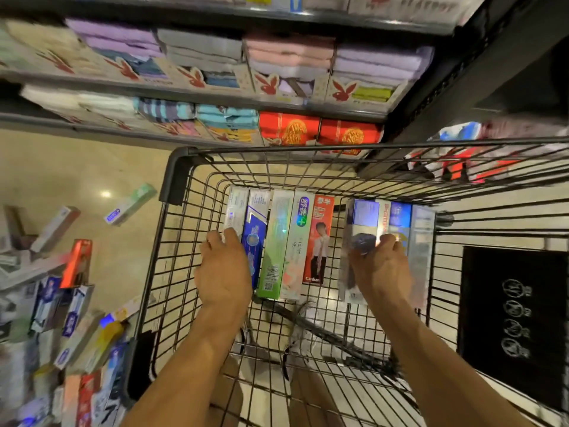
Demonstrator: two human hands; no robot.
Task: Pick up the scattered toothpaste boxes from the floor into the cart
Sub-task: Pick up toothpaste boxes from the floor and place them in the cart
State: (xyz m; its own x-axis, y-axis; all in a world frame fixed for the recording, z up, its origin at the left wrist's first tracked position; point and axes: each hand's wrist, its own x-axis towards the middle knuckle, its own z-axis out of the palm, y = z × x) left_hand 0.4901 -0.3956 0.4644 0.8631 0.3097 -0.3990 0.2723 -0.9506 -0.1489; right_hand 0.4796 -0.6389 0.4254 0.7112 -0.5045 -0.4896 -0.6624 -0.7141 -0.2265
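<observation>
1. Store shelves (215, 97) of folded towels fill the top of the frame, with glossy beige floor (77, 180) below.
2. At centre is the wire cart (177, 177). Cardboard toothpaste boxes (277, 241) lie side by side in it, long axes pointing up-frame.
3. The left hand (223, 272) curls its fingers over the leftmost box (235, 204). The right hand (381, 269) grips a bundle (366, 214) of boxes.
4. Scattered boxes (74, 303) crowd the lower left at mixed angles. Bare cart grid shows nearer the arms.

We see a dark wire-metal cart (308, 151), glossy printed card toothpaste boxes (278, 241), a polished stone-like floor (77, 167), and soft cloth towels (289, 53) at upper centre.
</observation>
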